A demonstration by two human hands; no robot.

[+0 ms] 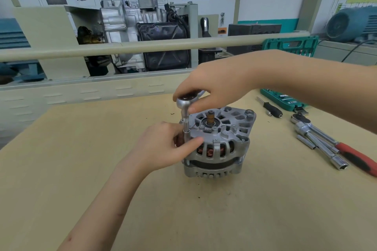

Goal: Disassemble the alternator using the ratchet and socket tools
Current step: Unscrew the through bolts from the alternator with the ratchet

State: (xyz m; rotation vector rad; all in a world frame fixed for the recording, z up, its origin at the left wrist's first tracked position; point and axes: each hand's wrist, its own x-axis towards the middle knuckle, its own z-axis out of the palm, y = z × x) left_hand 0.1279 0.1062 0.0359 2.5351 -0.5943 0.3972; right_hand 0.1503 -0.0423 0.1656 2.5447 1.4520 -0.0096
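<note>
Right hand point(216, 85) grips ratchet point(184, 102); left hand point(163, 146) steadies alternator point(220, 142).

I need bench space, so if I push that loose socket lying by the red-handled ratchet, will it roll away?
Probably. The socket is a smooth metal cylinder lying on its side on the flat bench, so a sideways nudge should roll it. Pushed lengthwise it would likelier slide. It looks rigid and dense for its size.
</note>
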